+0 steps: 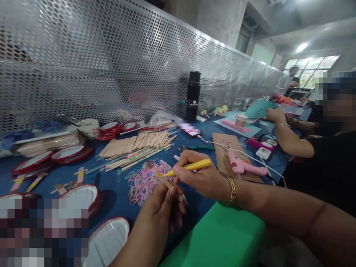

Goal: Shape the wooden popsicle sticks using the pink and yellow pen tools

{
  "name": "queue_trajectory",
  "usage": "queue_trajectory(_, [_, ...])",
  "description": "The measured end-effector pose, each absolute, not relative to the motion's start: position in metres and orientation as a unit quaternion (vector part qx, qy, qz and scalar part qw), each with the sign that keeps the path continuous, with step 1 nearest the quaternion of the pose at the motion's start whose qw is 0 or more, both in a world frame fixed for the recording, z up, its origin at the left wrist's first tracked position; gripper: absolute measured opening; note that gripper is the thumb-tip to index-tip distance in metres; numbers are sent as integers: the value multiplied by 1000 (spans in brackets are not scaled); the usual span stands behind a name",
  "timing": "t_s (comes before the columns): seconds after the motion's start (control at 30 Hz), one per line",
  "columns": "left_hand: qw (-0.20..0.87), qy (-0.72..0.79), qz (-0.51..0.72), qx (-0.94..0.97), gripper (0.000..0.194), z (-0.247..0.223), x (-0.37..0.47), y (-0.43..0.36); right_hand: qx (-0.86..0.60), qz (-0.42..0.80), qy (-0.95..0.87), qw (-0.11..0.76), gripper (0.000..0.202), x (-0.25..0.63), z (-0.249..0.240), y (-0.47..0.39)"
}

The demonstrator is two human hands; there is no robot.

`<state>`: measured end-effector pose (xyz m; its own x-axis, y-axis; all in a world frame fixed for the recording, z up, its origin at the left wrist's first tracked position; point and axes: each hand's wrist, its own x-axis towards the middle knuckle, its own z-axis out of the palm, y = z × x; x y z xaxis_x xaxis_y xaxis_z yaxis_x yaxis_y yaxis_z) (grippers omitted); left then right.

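Pinched between the fingers of my left hand (160, 209) is a wooden craft stick (167, 183), tilted up to the left. Its far end is coloured brown, with yellow beside the brown. My right hand (198, 176) grips a yellow marker (194, 165), whose tip touches or nearly touches the stick at the yellow part. Below my right fingers a pale, slim piece shows, too covered to make out. Just behind my hands lies a tangled heap of pastel rubber bands (139, 183). More craft sticks (139, 144) are spread beyond it.
Red-rimmed round pieces (80, 196) line the left. Farther back stand a paper cup (88, 127) and a black bottle (193, 97) by the perforated metal screen (111, 55). A pink glue gun (244, 167) lies on cardboard (221, 142). At right, another person's hands (279, 118) work.
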<state>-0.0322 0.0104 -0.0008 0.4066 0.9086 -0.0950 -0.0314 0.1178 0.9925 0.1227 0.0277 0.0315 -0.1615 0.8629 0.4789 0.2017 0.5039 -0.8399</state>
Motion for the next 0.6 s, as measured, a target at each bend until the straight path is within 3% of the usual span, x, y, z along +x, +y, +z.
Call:
queue_trajectory(0.27, [634,399,370,549,37,0,-32,12,-365,345,-696,514,17,122,31,27])
queue_trajectory(0.43, [674,401,365,502,30,8,-33,11,-395,280,-688,541,19,125,30,30])
queue_trajectory(0.6, [722,394,341,455,25,19,-38,10,-360,331,-671,557,12,126,27,32])
